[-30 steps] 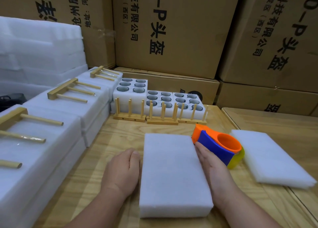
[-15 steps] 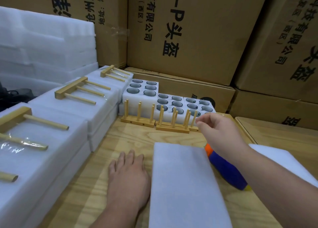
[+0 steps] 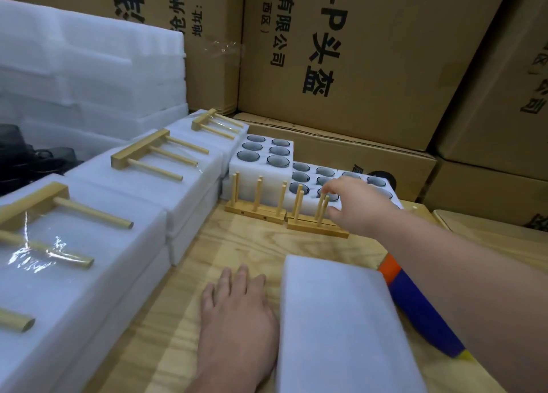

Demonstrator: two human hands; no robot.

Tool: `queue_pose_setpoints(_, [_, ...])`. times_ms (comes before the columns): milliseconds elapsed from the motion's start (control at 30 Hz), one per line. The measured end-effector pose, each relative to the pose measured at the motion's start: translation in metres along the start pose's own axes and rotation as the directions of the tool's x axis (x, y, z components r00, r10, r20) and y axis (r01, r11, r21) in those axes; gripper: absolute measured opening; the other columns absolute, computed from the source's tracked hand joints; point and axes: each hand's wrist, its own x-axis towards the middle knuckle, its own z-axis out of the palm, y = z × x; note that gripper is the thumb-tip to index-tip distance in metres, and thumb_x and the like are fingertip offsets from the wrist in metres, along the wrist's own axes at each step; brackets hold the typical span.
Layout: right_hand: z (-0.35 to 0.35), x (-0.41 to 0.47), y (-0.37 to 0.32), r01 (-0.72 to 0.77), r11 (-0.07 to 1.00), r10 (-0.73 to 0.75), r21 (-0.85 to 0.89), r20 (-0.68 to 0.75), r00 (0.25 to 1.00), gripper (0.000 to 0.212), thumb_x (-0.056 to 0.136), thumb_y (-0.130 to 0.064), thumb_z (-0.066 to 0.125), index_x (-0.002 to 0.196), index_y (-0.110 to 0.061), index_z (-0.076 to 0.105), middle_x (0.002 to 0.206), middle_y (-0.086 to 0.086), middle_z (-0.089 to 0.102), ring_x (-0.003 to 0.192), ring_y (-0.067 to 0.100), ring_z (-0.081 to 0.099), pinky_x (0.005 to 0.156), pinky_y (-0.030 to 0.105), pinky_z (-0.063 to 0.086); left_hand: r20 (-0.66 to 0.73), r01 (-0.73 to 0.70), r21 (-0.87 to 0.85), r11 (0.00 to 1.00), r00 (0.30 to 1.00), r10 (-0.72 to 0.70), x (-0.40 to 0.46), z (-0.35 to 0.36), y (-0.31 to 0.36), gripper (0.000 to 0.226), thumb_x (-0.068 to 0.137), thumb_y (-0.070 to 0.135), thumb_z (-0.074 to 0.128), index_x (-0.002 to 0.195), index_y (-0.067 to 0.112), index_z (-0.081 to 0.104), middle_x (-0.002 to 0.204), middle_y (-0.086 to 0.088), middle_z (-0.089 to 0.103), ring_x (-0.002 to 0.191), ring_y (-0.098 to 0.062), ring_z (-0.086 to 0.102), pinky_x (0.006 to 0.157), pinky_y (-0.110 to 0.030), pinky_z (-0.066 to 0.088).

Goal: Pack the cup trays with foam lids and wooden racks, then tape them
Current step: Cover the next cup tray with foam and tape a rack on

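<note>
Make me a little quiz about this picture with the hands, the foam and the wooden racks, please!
1. True or false: the left hand lies flat on the wooden table beside the foam lid.
2. What is the right hand reaching toward?
A. the cardboard boxes
B. an upright wooden rack in front of the cup trays
C. the tape dispenser
3. Fill in: the racks lying on the white foam packs at the left are held under clear ____.

Key
1. True.
2. B; its fingers are at the pegs, though a firm grip cannot be told.
3. Tape.
</note>
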Motion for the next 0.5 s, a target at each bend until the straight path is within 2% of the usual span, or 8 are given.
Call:
queue_pose_setpoints(133, [0.003,0.012,-0.001,0.047,0.991,-0.041,-0.124,0.057,0.998,0.038,0.094,-0.03,0.058,0.131,-0.029,0.06,0.125,-0.006,0.06,0.106,0.021,0.057,0.082,0.038,0.052,-0.002,0.004,0.009,1.0,1.0,-0.004,-0.001,0.0,0.0,0.052,0.101,0.04,0.029,0.154,0.042,0.026,0.169,0.014,0.012,0.157,-0.016,0.004,0.124,-0.044,0.004])
queue_pose_setpoints(367, [0.014,0.023,-0.003,0.065,0.958,-0.011,-0.279,0.193,0.981,0.024,0.094,-0.025,0.051,0.113,-0.032,0.064,0.106,-0.004,0.063,0.098,0.028,0.058,0.067,0.031,0.039,-0.002,0.014,0.015,1.0,1.0,-0.014,-0.002,0.0,0.0,0.053,0.101,0.039,0.029,0.153,0.042,0.027,0.17,0.014,0.011,0.157,-0.016,0.004,0.124,-0.043,0.004])
queue_pose_setpoints(500, [0.016,0.023,-0.006,0.079,0.945,-0.002,-0.316,0.237,0.972,0.023,0.094,-0.023,0.05,0.11,-0.034,0.064,0.094,-0.007,0.057,0.091,0.024,0.058,0.07,0.033,0.052,-0.003,0.019,0.013,1.0,1.0,-0.019,-0.004,0.002,-0.001,0.053,0.1,0.04,0.028,0.152,0.042,0.029,0.169,0.013,0.013,0.157,-0.016,0.005,0.124,-0.044,0.004])
